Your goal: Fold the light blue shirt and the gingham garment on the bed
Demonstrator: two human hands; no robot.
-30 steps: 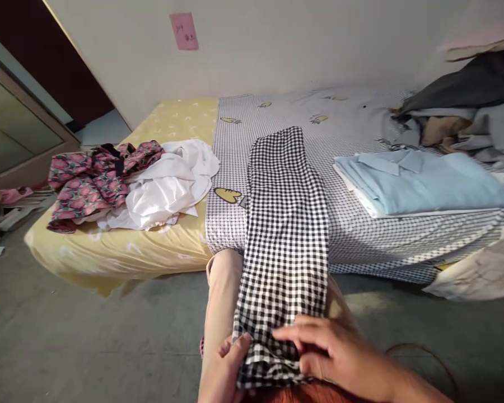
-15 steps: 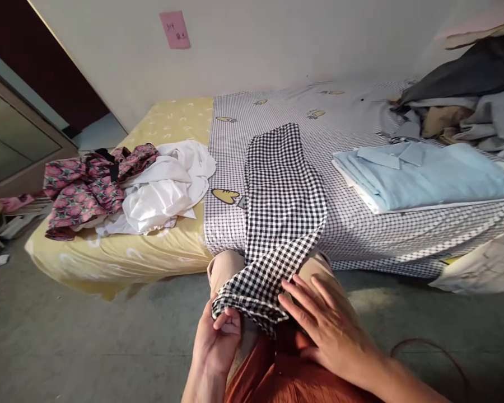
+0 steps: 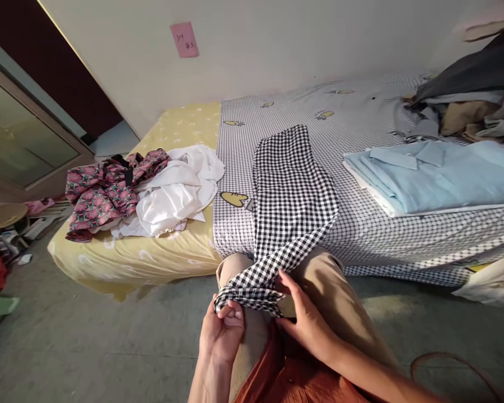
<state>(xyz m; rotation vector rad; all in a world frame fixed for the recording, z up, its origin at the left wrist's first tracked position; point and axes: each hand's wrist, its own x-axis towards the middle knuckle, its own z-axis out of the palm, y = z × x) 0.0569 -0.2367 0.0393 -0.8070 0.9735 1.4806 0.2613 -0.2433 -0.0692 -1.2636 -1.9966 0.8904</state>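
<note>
While left hand (image 3: pixel 224 330) clutches cloth (image 3: pixel 292 196), right hand (image 3: pixel 309 322) arches.

- A pink note (image 3: pixel 184 40) stuck on the pale wall (image 3: pixel 302 45), with dark writing on it.
- On the yellow sheet (image 3: pixel 193 120) over there, a rose-print garment (image 3: pixel 96 196) with a black strip — it's crumpled right against some white clothing (image 3: pixel 172 196).
- Next to that sheet, a finely checked bedsheet (image 3: pixel 361 115) with yellow motifs.
- A folded light-blue collared shirt (image 3: pixel 457 176), something white beneath it.
- Farther back, a jumbled heap of dark, grey and brown clothes (image 3: pixel 470 75).
- Down on the grey floor (image 3: pixel 143 347), a thin reddish loop (image 3: pixel 441 354) — cord or hose, I can't tell.
</note>
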